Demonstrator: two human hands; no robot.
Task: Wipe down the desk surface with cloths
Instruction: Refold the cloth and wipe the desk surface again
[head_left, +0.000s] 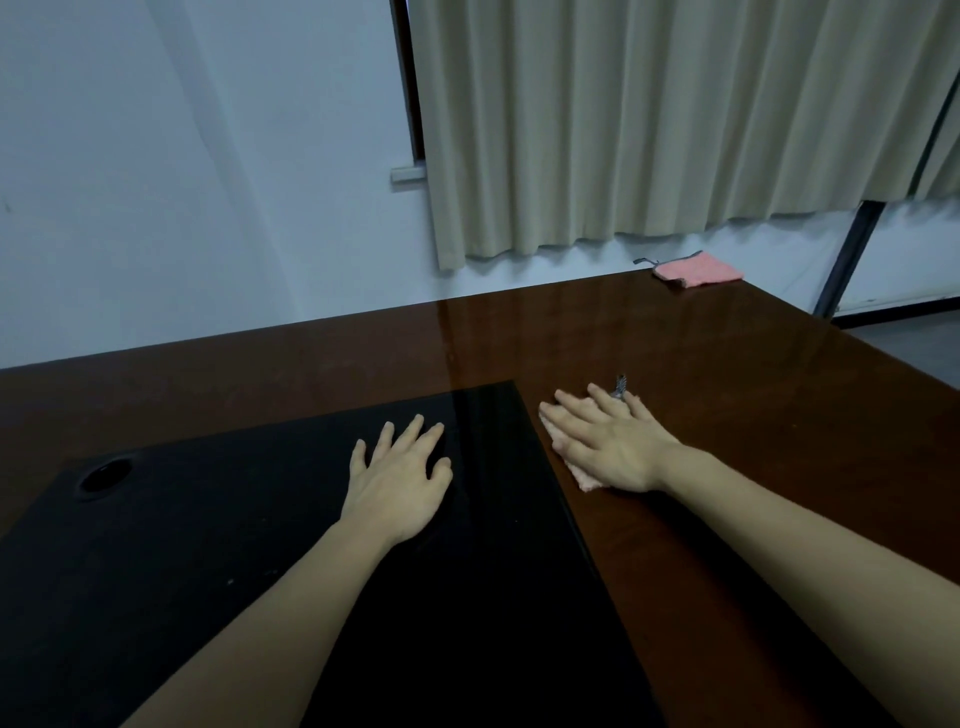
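Observation:
A glossy brown desk (727, 395) fills the lower view, with a black inset panel (208, 545) on its left half. My right hand (608, 441) presses flat, fingers straight, on a pink cloth (587, 479) lying on the brown wood just right of the panel's edge; most of the cloth is hidden under the palm, and a small striped loop sticks out past my fingertips. My left hand (402, 467) rests flat with spread fingers on the black panel, holding nothing. A second pink cloth (696, 270) lies folded at the desk's far right corner.
A round cable hole (104, 475) sits in the panel's far left. A white wall and beige curtain (649, 130) stand behind the desk. A dark metal leg (847, 260) rises past the far right edge.

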